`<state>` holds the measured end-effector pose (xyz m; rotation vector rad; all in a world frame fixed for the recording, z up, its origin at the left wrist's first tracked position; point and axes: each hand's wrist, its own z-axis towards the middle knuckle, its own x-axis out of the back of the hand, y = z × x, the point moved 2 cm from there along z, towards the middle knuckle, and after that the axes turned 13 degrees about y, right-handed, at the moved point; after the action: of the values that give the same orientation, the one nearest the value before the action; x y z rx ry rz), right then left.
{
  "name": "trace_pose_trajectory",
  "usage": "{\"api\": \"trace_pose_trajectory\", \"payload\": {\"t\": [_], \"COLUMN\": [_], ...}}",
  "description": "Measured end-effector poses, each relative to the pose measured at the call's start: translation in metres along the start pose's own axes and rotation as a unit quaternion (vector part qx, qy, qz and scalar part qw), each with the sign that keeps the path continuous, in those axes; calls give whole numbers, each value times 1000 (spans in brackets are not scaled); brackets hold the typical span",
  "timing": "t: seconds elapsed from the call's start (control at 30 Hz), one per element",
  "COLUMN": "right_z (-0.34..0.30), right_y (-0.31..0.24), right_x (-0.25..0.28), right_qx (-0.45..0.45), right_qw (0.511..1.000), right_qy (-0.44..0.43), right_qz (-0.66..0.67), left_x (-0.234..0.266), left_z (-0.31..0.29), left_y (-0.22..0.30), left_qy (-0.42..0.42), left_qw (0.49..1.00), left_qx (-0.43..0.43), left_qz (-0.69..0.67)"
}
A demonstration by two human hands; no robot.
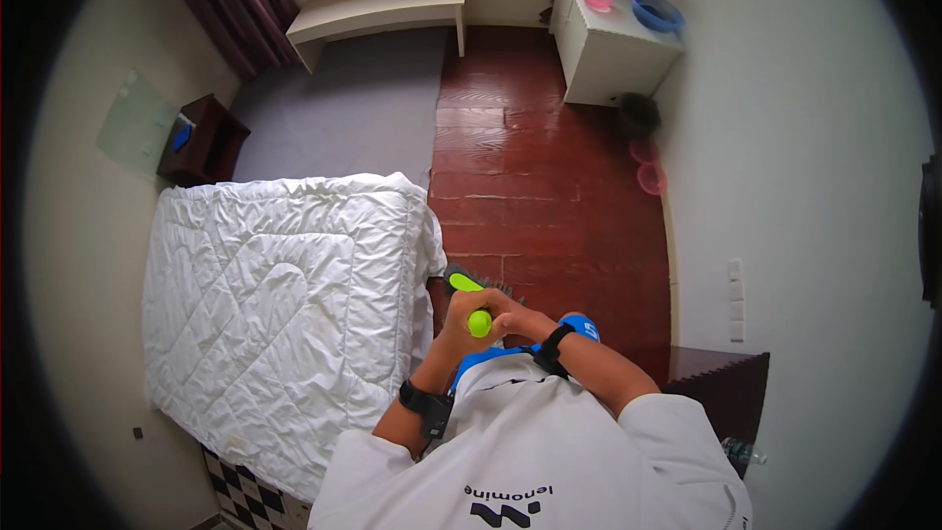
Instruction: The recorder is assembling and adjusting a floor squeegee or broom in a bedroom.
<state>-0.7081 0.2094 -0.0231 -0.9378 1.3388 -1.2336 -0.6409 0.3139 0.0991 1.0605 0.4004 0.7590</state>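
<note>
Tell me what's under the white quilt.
Below the near edge of the quilt, a black-and-white checkered panel shows. Whatever lies beneath the rest is covered, so I can't tell.

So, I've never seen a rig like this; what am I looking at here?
There is no robot here: a person works with two bare hands. The one picture comes from a wide, edge-bending camera on the person's head, looking down. The left hand and right hand are closed around a green-ended stick; its far end is hard to make out. A white quilt lies to the left, red floor ahead, and farther off a white cabinet bears a blue basin.
</note>
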Motion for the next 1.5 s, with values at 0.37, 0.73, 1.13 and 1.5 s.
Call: {"api": "trace_pose_trajectory", "payload": {"t": [0.37, 0.73, 1.13, 1.5], "right_z": [-3, -137, -321, -407], "right_y": [-28, -26, -41, 11], "right_x": [14, 167, 225, 228], "right_qx": [-56, -131, -146, -58], "right_qw": [971, 941, 860, 875], "right_qy": [-125, 301, 305, 422], "right_qz": [-195, -87, -383, -230], "left_x": [-32, -211, -428, -478], "left_z": [-39, 23, -84, -136], "left_y": [-32, -21, 6, 29], "left_qy": [64, -141, -525, -659], "left_qw": [996, 990, 849, 743], "left_qx": [45, -16, -52, -1], "left_qz": [33, 6, 11, -116]}}
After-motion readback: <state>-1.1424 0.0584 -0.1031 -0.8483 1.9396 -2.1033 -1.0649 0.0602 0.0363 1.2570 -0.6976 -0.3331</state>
